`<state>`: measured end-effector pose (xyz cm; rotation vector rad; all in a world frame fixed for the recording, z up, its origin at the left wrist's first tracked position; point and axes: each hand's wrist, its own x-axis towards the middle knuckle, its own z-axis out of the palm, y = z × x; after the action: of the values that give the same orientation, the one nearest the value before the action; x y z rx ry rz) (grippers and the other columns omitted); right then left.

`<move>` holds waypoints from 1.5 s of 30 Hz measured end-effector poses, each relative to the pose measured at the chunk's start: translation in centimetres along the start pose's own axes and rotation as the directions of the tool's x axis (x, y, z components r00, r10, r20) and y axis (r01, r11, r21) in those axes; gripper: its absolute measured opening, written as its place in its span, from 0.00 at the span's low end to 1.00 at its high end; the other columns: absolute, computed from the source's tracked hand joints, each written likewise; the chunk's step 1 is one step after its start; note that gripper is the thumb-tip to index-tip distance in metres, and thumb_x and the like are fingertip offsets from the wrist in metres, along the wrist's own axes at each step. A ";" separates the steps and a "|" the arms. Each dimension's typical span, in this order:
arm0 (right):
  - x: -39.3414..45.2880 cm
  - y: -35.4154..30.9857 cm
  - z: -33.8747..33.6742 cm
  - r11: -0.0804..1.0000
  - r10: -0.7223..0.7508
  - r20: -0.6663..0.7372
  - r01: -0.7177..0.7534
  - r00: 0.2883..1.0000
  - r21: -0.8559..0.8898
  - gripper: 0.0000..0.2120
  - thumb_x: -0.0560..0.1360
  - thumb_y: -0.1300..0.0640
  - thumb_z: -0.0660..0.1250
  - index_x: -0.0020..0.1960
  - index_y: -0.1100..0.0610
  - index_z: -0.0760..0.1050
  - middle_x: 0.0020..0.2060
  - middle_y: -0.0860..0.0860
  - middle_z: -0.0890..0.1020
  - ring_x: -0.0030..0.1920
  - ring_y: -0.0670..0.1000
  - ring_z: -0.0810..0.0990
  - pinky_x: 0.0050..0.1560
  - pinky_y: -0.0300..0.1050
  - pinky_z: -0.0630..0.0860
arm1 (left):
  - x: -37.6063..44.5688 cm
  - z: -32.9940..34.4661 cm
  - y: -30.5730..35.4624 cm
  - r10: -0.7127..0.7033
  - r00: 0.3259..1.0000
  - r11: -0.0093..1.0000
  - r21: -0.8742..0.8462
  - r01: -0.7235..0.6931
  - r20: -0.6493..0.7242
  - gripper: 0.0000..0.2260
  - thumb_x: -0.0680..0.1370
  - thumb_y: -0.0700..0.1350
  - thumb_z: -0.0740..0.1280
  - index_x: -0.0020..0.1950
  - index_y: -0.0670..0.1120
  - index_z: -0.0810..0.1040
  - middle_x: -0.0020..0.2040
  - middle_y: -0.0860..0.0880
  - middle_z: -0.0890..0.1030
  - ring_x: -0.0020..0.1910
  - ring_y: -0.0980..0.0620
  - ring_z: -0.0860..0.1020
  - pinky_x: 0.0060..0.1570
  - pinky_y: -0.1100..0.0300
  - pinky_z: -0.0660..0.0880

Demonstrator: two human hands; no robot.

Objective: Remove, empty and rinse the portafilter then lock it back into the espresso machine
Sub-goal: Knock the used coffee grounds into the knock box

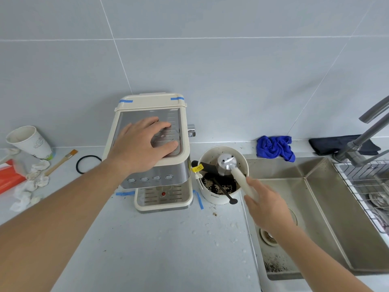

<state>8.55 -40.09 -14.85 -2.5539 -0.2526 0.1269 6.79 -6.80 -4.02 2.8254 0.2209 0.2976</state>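
The cream and steel espresso machine [160,175] stands on the counter against the tiled wall. My left hand [145,142] lies flat on its metal top with the fingers spread. My right hand [267,205] grips the cream handle of the portafilter [227,163]. The portafilter is turned upside down, its metal head over the black bar of the white knock box [219,197] just right of the machine. Dark coffee grounds lie inside the knock box.
A steel sink [315,218] with a grey faucet [368,131] and a wire rack [366,186] is at the right. A blue cloth [275,146] lies behind it. At the left are a paper cup [29,142], brush [61,162], black ring [88,164] and crumpled tissues [35,180].
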 end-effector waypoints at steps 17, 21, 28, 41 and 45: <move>0.4 0.7 -0.4 0.991 0.003 0.025 -0.006 1.000 0.137 0.21 0.77 0.56 0.68 0.69 0.47 0.72 0.38 0.47 0.77 0.36 0.52 0.75 0.34 0.44 0.67 | -0.2 -0.4 0.4 -0.038 0.999 0.999 -0.035 0.039 0.029 0.28 0.69 0.71 0.57 0.68 0.64 0.69 0.73 0.56 0.67 0.68 0.48 0.66 0.70 0.50 0.57; 1.0 1.6 -1.0 0.956 0.047 0.063 -0.063 0.997 0.285 0.18 0.76 0.54 0.69 0.65 0.43 0.74 0.34 0.47 0.78 0.30 0.47 0.77 0.29 0.39 0.69 | -0.4 -0.5 0.5 -0.038 0.999 0.999 -0.009 0.038 0.026 0.28 0.70 0.70 0.58 0.69 0.63 0.69 0.73 0.57 0.67 0.69 0.50 0.66 0.68 0.54 0.56; 1.8 1.8 -2.1 0.636 0.154 0.289 -0.319 0.945 0.703 0.13 0.74 0.61 0.72 0.57 0.50 0.78 0.26 0.49 0.79 0.23 0.51 0.76 0.23 0.41 0.74 | -0.4 -0.5 0.6 -0.074 0.997 0.997 0.006 0.074 0.032 0.29 0.69 0.71 0.56 0.69 0.65 0.69 0.73 0.58 0.67 0.68 0.49 0.67 0.69 0.51 0.60; 0.6 1.9 -3.0 0.125 -0.003 0.569 -0.564 0.823 0.816 0.15 0.67 0.56 0.72 0.52 0.60 0.81 0.38 0.58 0.80 0.30 0.52 0.77 0.27 0.44 0.75 | -0.4 -0.4 0.7 -0.049 0.999 0.998 0.031 0.048 0.017 0.28 0.71 0.69 0.56 0.69 0.63 0.69 0.73 0.57 0.67 0.70 0.49 0.66 0.69 0.51 0.59; 0.2 2.1 -2.6 0.090 -0.040 0.572 -0.567 0.819 0.819 0.15 0.71 0.56 0.70 0.55 0.62 0.80 0.38 0.57 0.79 0.30 0.52 0.76 0.28 0.43 0.74 | -0.5 -0.4 0.7 -0.036 0.999 0.998 0.053 0.035 0.013 0.28 0.72 0.69 0.54 0.70 0.63 0.68 0.74 0.57 0.67 0.68 0.48 0.67 0.69 0.50 0.60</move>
<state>9.48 -43.16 -13.79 -1.0603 0.1687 0.8001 6.32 -7.44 -3.56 2.8712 0.2794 0.2683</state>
